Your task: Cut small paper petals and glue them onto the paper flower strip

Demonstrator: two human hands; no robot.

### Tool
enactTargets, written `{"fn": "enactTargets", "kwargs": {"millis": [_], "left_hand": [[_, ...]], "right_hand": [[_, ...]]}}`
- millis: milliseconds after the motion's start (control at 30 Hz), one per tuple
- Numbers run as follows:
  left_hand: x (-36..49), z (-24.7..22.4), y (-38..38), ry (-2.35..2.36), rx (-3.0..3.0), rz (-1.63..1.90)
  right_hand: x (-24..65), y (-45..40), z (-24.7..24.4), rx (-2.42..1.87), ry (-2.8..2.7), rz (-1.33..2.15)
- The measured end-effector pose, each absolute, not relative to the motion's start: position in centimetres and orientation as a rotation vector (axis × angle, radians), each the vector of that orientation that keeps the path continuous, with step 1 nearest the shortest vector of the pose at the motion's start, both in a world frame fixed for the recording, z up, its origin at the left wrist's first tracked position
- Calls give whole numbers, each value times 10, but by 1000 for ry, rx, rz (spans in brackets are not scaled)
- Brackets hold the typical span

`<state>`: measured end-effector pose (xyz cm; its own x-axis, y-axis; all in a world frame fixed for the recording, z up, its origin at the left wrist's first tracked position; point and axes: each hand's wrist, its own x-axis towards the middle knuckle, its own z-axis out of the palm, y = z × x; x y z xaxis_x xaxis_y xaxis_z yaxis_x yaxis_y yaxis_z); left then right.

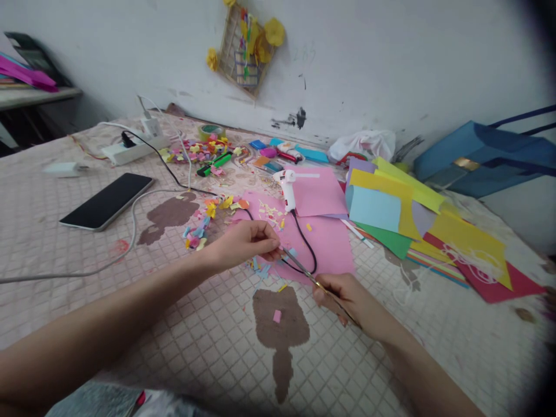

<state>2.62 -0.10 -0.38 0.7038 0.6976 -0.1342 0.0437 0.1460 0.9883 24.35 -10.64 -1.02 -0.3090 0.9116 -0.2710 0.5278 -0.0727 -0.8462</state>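
My right hand (343, 295) is closed around the handles of a pair of scissors (302, 267), whose blades point up and left. The blade tips reach the fingertips of my left hand (256, 240), which is closed in a pinch; what it holds is too small to make out. Beneath both hands lies pink paper (334, 246), with small paper scraps (260, 267) near my left hand. A white glue gun (287, 191) rests on the pink paper, its black cord curving toward the scissors. A small pink piece (277, 316) lies on the table nearer to me.
Coloured paper sheets (382, 208) and a blue bag (490, 156) are at the right. A phone (106, 202), a power strip (134, 149) and cables lie left. Paper flowers (197, 149), tape (211, 132) and a green cutter (216, 164) sit at the back.
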Motion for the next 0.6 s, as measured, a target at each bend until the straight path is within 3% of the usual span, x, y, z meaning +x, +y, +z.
{"fn": "enactTargets", "kwargs": {"millis": [600], "left_hand": [[25, -2, -1, 667, 1303, 481]], "right_hand": [[244, -107, -10, -1549, -1871, 1333]]}}
